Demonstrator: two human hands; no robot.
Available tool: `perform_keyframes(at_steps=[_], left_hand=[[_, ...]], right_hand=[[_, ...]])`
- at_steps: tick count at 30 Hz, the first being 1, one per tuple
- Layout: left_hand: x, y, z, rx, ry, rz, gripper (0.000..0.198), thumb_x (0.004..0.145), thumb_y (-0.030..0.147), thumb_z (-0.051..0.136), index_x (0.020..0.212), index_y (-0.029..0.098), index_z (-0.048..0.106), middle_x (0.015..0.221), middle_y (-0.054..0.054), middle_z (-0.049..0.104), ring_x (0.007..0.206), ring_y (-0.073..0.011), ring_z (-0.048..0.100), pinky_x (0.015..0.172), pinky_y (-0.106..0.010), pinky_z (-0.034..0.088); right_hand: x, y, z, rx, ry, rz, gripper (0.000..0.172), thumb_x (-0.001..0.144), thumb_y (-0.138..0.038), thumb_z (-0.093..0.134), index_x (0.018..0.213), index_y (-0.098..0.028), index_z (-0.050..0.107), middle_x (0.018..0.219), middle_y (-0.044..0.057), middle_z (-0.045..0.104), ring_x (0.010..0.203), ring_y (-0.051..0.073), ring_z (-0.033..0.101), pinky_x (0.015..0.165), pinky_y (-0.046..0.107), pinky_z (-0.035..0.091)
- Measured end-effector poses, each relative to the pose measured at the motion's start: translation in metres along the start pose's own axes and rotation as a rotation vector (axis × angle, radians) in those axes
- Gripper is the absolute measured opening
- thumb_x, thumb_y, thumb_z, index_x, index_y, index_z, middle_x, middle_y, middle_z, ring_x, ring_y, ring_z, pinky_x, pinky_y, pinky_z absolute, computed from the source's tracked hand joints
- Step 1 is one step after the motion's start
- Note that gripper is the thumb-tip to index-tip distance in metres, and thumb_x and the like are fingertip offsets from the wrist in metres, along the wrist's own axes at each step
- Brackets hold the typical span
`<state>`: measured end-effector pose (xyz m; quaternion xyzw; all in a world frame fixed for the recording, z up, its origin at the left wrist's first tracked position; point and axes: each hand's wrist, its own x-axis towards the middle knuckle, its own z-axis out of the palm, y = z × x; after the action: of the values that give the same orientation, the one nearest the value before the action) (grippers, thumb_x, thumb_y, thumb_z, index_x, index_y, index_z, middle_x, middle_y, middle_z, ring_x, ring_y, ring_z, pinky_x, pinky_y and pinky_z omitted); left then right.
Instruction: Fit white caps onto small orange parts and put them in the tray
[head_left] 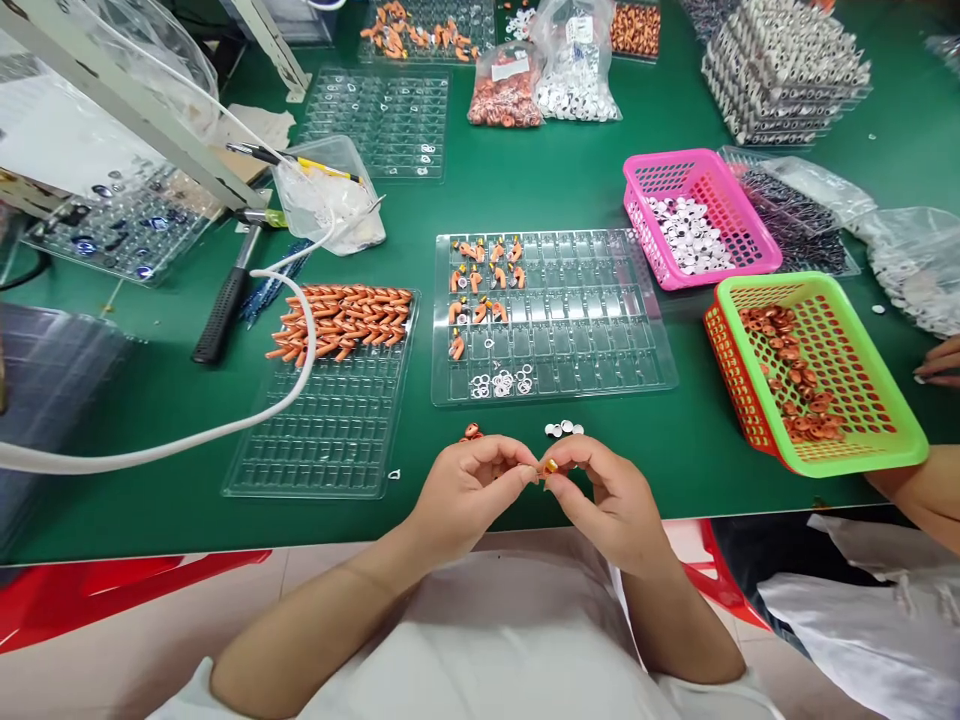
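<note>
In front of my body, both hands meet over the table's near edge. The fingertips of my left hand (461, 497) and my right hand (613, 508) pinch a small orange piece with a gold-coloured part (551, 466); the fingers hide most of it. Just beyond them lie white round caps (564, 430) and a few copper-coloured round pieces (471, 431). Farther out is a clear compartment tray (592, 345) with several curved orange pieces (475, 281) at its left and white rings (504, 383) along its near side. Another clear tray (307, 455) bears rows of copper-coloured curved pieces (345, 322).
To the right stand a pink basket (757, 262) of white caps and a green basket (892, 420) of copper-coloured pieces. A white cable (225, 432) crosses the left side near a hammer (225, 305). At the right edge is another person's hand (941, 362).
</note>
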<state>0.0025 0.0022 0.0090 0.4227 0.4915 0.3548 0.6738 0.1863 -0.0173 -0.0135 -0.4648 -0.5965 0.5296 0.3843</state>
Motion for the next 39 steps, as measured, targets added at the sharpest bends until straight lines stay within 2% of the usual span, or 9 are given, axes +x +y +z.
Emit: perform_keyframes(at_steps=[4, 8, 24, 27, 31, 36, 39], left_hand=[[0.006, -0.001, -0.006, -0.099, -0.069, -0.114, 0.009, 0.08, 0.022, 0.072, 0.079, 0.014, 0.074, 0.072, -0.002, 0.07, 0.06, -0.0098, 0.056, 0.061, -0.023, 0.048], [0.009, -0.008, -0.01, -0.189, -0.125, -0.156, 0.011, 0.082, 0.026, 0.073, 0.084, 0.015, 0.075, 0.079, -0.004, 0.072, 0.065, -0.011, 0.06, 0.062, -0.023, 0.049], [0.007, -0.014, -0.004, -0.157, -0.015, -0.121, 0.006, 0.079, 0.019, 0.073, 0.077, 0.014, 0.072, 0.064, 0.001, 0.067, 0.052, -0.0055, 0.052, 0.051, -0.017, 0.042], [0.008, -0.011, -0.003, -0.141, -0.022, -0.128, 0.006, 0.077, 0.02, 0.073, 0.076, 0.014, 0.072, 0.065, 0.0, 0.068, 0.053, -0.0064, 0.054, 0.051, -0.017, 0.045], [0.007, -0.001, -0.004, -0.126, -0.096, -0.171, 0.011, 0.078, 0.024, 0.074, 0.082, 0.014, 0.075, 0.068, -0.001, 0.071, 0.055, -0.0089, 0.06, 0.056, -0.021, 0.052], [0.003, 0.008, -0.004, -0.08, -0.159, -0.159, 0.019, 0.083, 0.028, 0.069, 0.093, 0.014, 0.076, 0.078, -0.005, 0.075, 0.063, -0.0123, 0.065, 0.062, -0.025, 0.058], [-0.001, 0.01, -0.003, 0.049, -0.129, -0.088, 0.019, 0.085, 0.026, 0.066, 0.096, 0.014, 0.075, 0.084, -0.006, 0.076, 0.066, -0.0134, 0.067, 0.065, -0.026, 0.06]], right_hand=[[0.001, 0.003, 0.002, 0.092, 0.042, 0.096, 0.008, 0.094, -0.024, 0.058, 0.101, -0.025, 0.062, 0.088, 0.001, 0.066, 0.076, 0.015, 0.065, 0.071, 0.029, 0.053], [0.001, 0.003, 0.002, 0.136, 0.062, 0.12, 0.009, 0.094, -0.028, 0.06, 0.101, -0.024, 0.063, 0.087, 0.001, 0.067, 0.073, 0.014, 0.066, 0.068, 0.028, 0.054], [-0.004, 0.009, 0.008, 0.136, 0.033, 0.106, 0.009, 0.095, -0.027, 0.058, 0.103, -0.026, 0.064, 0.09, 0.002, 0.069, 0.078, 0.016, 0.067, 0.073, 0.031, 0.057], [-0.005, 0.011, 0.009, 0.167, 0.035, 0.106, 0.016, 0.095, -0.026, 0.058, 0.111, -0.029, 0.062, 0.092, 0.001, 0.068, 0.079, 0.015, 0.067, 0.073, 0.03, 0.057], [-0.006, 0.012, 0.006, 0.225, 0.051, 0.105, 0.029, 0.097, -0.025, 0.055, 0.125, -0.033, 0.058, 0.092, 0.001, 0.068, 0.077, 0.014, 0.066, 0.071, 0.029, 0.058], [-0.008, 0.012, 0.001, 0.22, 0.033, 0.072, 0.03, 0.098, -0.026, 0.051, 0.126, -0.033, 0.06, 0.096, 0.002, 0.069, 0.078, 0.015, 0.067, 0.07, 0.029, 0.059], [-0.008, 0.009, -0.002, 0.117, 0.062, 0.026, 0.028, 0.096, -0.026, 0.054, 0.123, -0.03, 0.063, 0.112, 0.006, 0.067, 0.09, 0.019, 0.068, 0.074, 0.033, 0.058]])
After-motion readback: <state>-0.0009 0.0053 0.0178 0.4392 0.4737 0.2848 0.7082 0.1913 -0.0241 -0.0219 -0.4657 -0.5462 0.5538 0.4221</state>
